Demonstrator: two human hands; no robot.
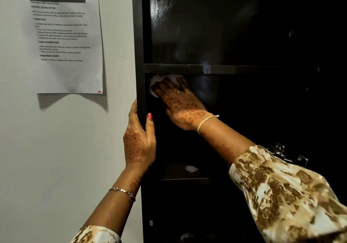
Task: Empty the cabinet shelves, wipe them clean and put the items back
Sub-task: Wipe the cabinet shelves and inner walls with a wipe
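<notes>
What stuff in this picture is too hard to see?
Head view:
- Paper: its print is blurred and unreadable.
- Cloth: mostly covered by the right hand pressing it.
- Left hand: most of its fingers are out of sight at the cabinet side it grips.
- Lower shelf: too dark; the pale patch on it cannot be identified.
- Cabinet's right side: lost in shadow.

Reads as smooth, glossy black board on the cabinet (139,36), with sheen across the back panel (187,26). Looks like soft crumpled fabric at the cloth (154,81), thin matt paper at the sheet (62,70) on a matt wall (56,139). Gleams as polished metal at the hinge (287,155).
</notes>
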